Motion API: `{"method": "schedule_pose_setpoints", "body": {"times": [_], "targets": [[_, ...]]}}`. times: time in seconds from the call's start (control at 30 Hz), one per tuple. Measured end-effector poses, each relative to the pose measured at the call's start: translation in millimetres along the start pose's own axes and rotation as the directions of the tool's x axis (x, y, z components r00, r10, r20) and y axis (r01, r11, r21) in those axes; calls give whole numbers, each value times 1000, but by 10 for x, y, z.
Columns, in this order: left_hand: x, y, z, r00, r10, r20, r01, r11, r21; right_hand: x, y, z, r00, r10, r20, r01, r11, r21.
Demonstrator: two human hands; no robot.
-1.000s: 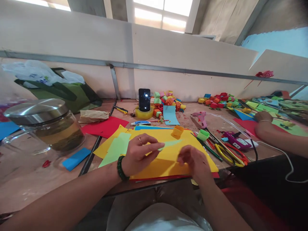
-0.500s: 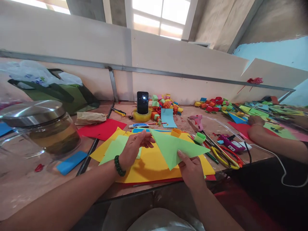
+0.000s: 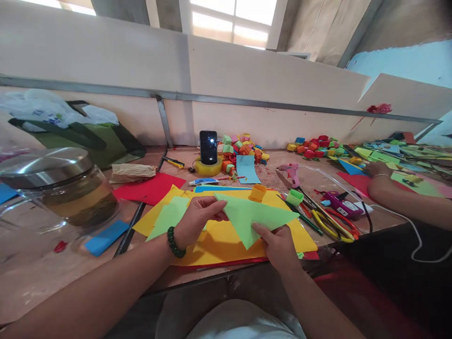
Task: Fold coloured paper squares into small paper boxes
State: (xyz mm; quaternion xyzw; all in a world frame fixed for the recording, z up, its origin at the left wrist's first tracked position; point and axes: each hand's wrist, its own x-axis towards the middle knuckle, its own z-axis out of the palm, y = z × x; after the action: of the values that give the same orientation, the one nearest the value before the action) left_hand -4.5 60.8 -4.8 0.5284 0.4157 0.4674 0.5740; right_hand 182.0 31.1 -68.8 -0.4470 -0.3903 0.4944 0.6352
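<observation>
Left grip: the left hand [image 3: 197,219] pinches the top left corner of the green paper triangle [image 3: 252,216] between thumb and fingers. It wears a ring and a dark green bead bracelet [image 3: 175,243].
Right grip: the right hand [image 3: 278,245] is closed on the bottom edge of the same triangle, thumb on top.
Green paper triangle: it is held just above the yellow paper [image 3: 226,238], tilted a little, with one point to the right and one point down.
Under the hands: the yellow paper lies on the desk [image 3: 45,273] on a stack, with a red sheet [image 3: 150,187] behind it to the left and a light green sheet [image 3: 169,215] beside the left hand.
Close by: a small orange paper box [image 3: 259,192] and a small green paper box [image 3: 294,197] sit just behind the triangle.
Right side: scissors and pens [image 3: 328,221] lie in a bunch, near a pink glue gun [image 3: 292,172].
Far back: a phone [image 3: 208,147] stands up on a yellow tape roll [image 3: 207,166], next to a pile of colored paper cubes [image 3: 243,149].
Left side: a glass jar [image 3: 63,188] with a metal lid, and a blue paper strip [image 3: 102,238] in front of it.
Other person: another person's arm [image 3: 399,200] rests on the desk at the far right.
</observation>
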Motion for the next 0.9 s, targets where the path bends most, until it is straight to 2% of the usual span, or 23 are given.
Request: {"method": "schedule_pose_setpoints", "body": {"times": [0.13, 0.23, 0.3, 0.4, 0.5, 0.53, 0.6, 0.63, 0.67, 0.73, 0.8, 0.87, 0.9], "targets": [[16, 5, -9, 998, -16, -62, 16, 1000, 13, -33, -99, 78, 997, 36, 67, -36, 999, -1], [77, -51, -44, 991, -50, -120, 42, 997, -69, -48, -109, 88, 992, 80, 99, -88, 993, 82], [125, -103, -67, 991, -73, -116, 60, 992, -114, -46, -63, 63, 992, 87, 95, -99, 988, 121], [169, -155, -86, 987, -107, -124, 90, 986, -137, -6, 47, -32, 997, 66, 47, -70, 993, 93], [180, -168, -91, 980, -113, -164, 89, 985, -147, 91, 87, -196, 997, -55, -54, 55, 998, 12], [176, -167, -91, 980, -101, -171, 79, 988, -133, 125, 61, -253, 983, -149, -108, 147, 989, -28], [151, -160, -83, 987, -54, -151, 45, 997, -61, 166, -58, -336, 917, -358, -175, 334, 930, -155], [130, -153, -74, 993, -26, -118, 25, 1000, -13, 164, -147, -352, 894, -422, -147, 384, 894, -231], [103, -141, -60, 998, -2, -70, 4, 999, 32, 144, -248, -347, 903, -425, -68, 387, 870, -305], [37, -107, -18, 998, 22, 64, -28, 995, 95, 58, -450, -279, 936, -341, 92, 348, 844, -408], [-30, -68, 35, 978, 19, 206, -46, 991, 126, -49, -595, -160, 954, -213, 213, 286, 862, -419], [-78, -39, 82, 957, 35, 287, -74, 989, 129, -124, -636, -40, 928, -9, 373, 165, 906, -388], [-90, -32, 98, 953, 50, 299, -88, 990, 114, -139, -618, 6, 909, 78, 410, 91, 922, -377]]}}
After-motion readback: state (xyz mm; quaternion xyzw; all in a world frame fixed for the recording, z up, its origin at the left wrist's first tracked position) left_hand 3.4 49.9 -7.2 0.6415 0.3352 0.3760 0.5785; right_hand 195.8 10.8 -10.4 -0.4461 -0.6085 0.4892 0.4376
